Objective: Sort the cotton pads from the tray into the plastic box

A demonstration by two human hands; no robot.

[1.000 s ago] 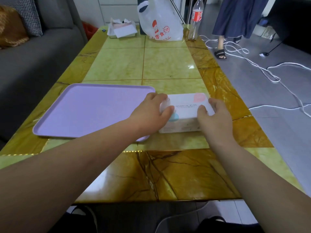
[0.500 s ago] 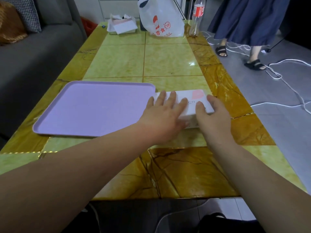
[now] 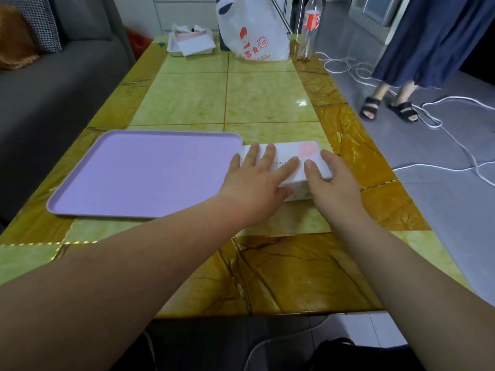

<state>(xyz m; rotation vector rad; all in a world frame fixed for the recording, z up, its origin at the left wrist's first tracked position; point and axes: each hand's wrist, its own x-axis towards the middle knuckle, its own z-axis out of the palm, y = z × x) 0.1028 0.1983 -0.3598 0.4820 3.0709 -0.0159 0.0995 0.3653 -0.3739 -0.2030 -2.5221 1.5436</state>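
Your left hand (image 3: 257,180) has gone from curling round the left end of the white box (image 3: 288,151) a second ago to lying flat on its top, fingers straight and spread and holding nothing, palm toward the near left corner. Your right hand (image 3: 329,180) has hardly shifted: it grips the right end of the box, thumb laid across the near part of the top, forefinger further back near the pink patch, the other fingers curled down over the right side where you cannot see their tips. The box lies on the table (image 3: 267,97) with its printed top upward, its left end just beside the right rim of the lilac tray (image 3: 150,172); whether the two touch cannot be told. The tray sits flat, to the left of both hands. At the far end of the table stand a white plastic bag (image 3: 254,30) with red print, a bottle (image 3: 310,25) with a red label, and a small white container (image 3: 191,44) of papers. A person in a blue skirt (image 3: 434,41) has stepped nearer on the right, sandals among white cables (image 3: 455,135).
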